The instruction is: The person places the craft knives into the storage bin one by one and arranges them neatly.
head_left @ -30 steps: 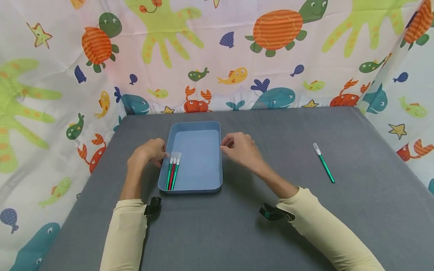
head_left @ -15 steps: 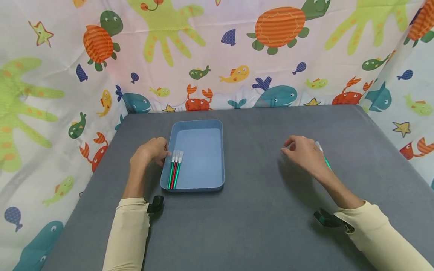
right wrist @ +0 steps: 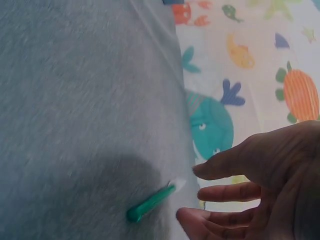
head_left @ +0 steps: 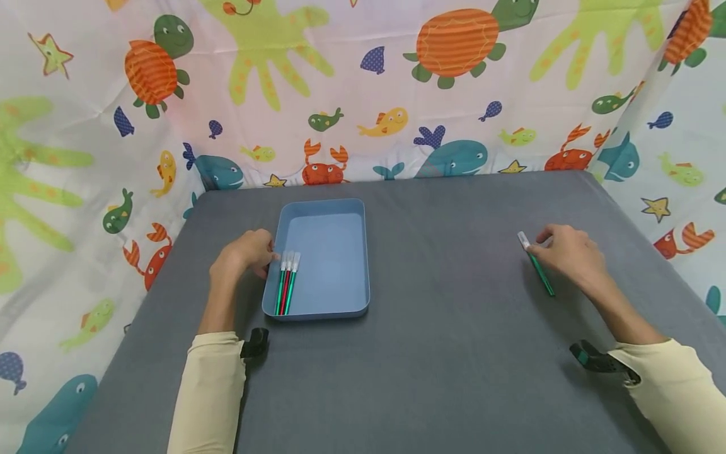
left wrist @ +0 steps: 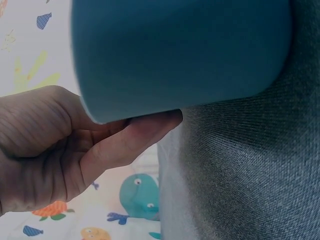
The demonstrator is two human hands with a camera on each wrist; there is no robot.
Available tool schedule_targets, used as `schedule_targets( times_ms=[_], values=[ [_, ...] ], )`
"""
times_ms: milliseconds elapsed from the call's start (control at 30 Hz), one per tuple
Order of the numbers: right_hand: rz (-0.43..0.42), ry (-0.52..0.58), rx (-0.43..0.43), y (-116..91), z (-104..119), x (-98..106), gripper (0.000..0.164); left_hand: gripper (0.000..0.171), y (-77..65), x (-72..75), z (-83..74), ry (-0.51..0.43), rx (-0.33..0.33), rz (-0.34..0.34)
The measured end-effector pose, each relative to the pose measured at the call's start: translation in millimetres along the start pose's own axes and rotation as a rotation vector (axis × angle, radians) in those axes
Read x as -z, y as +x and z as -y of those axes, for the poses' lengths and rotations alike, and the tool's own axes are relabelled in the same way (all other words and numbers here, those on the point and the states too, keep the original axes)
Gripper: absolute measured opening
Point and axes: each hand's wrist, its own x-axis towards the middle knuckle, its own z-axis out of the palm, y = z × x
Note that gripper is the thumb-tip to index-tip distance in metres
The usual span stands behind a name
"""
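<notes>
A green pen with a whitish cap [head_left: 539, 268] lies slantwise on the grey table at the right. My right hand [head_left: 570, 252] hovers close at its side, thumb near the cap end. In the right wrist view, the thumb and fingers [right wrist: 220, 192] are parted, with the pen [right wrist: 152, 202] just beyond their tips. On the left, my left hand [head_left: 244, 255] grips the left rim of a blue tray [head_left: 334, 265]. Seen from the left wrist, fingers [left wrist: 145, 135] lie against the tray's outer wall [left wrist: 175, 60]. Inside the tray, two green pens and a red pen [head_left: 288, 284] lie side by side along the left wall.
Grey cloth covers the table [head_left: 431, 353]. A white curtain [head_left: 391, 94] printed with sea animals hangs behind the table and along both sides. A black wrist strap device [head_left: 601, 362] sits below the right hand, and another [head_left: 255, 343] below the left.
My right hand has moved from the tray's right edge across to the pen at the right. My left hand stays at the tray's left rim, and the pens stay put.
</notes>
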Motion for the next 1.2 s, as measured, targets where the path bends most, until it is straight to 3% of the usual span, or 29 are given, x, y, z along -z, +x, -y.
schedule_targets(
  times_ms=[267,467,767,1200],
  values=[
    [0.052,0.022,-0.007,-4,-19,-5,0.030,0.021,1.2,1.3,-0.8,0.004,0.019,0.014],
    [0.056,0.015,-0.017,-4,-14,-9,0.029,0.023,2.2,1.5,0.7,-0.002,0.000,0.012],
    [0.149,0.005,-0.017,-2,-11,-8,0.033,0.021,3.0,1.9,2.0,-0.015,-0.016,0.019],
    [0.159,0.028,-0.036,0,-4,-3,0.030,0.020,3.4,2.0,2.8,-0.016,-0.014,0.019]
  ],
)
